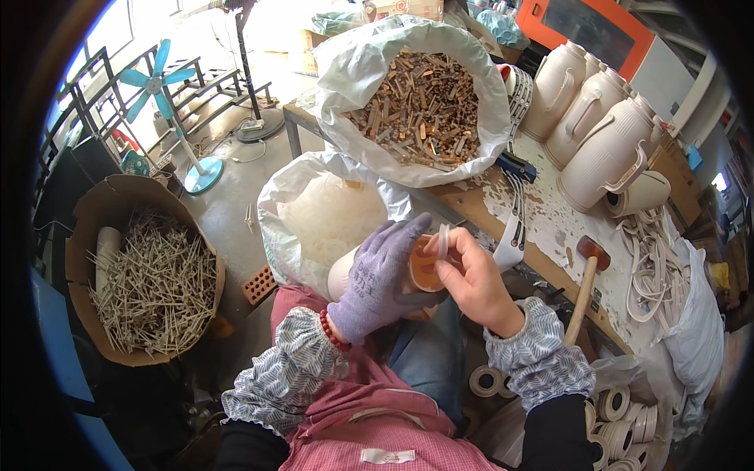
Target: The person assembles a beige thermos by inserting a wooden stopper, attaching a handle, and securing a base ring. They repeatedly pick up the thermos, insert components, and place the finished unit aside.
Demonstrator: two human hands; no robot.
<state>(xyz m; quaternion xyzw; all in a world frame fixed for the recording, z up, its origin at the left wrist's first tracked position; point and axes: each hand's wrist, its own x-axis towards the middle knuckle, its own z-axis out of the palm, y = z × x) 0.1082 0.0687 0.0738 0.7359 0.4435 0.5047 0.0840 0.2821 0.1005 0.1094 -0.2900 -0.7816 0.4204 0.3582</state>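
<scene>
My left hand (375,271), in a purple-grey knit glove, is wrapped around a cream cylindrical jug body (341,275) that lies tilted over my lap. Its open end faces right and shows an orange inside (426,273). My bare right hand (477,289) pinches a translucent plastic ring (444,240) between thumb and fingers at the rim of that opening. Some of the right fingers reach in front of the mouth, so how far the ring sits from the rim is partly hidden. Just beyond the left hand stands a white bag (271,208) of translucent plastic pieces.
A white sack (334,82) of small brown pieces rests on the worn bench (542,212). Cream jugs (605,157), a mallet (585,290) and pale straps (652,271) lie to the right. A cardboard box (78,255) of thin sticks stands left; ring parts (616,404) lie lower right.
</scene>
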